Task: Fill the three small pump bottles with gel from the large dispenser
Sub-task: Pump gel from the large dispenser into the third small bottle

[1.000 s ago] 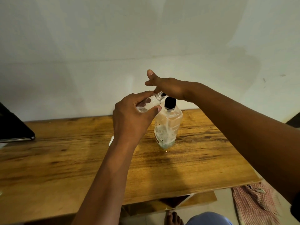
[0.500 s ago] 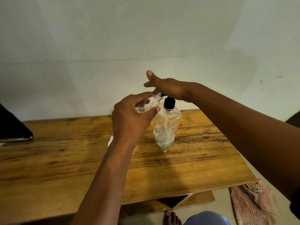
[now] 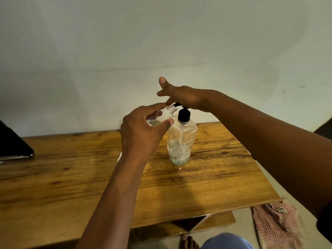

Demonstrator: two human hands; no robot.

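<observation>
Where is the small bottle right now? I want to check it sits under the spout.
In the head view, the small bottle is at centre, tilted in the left hand, its open neck at the large dispenser's spout.

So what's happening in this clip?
A person is filling a small bottle from a large dispenser standing on a wooden table. The left hand holds the small bottle tilted, its open neck at the black pump's spout, while the right hand rests on the pump head. A little gel sits in the small bottle; the dispenser is mostly empty.
</observation>
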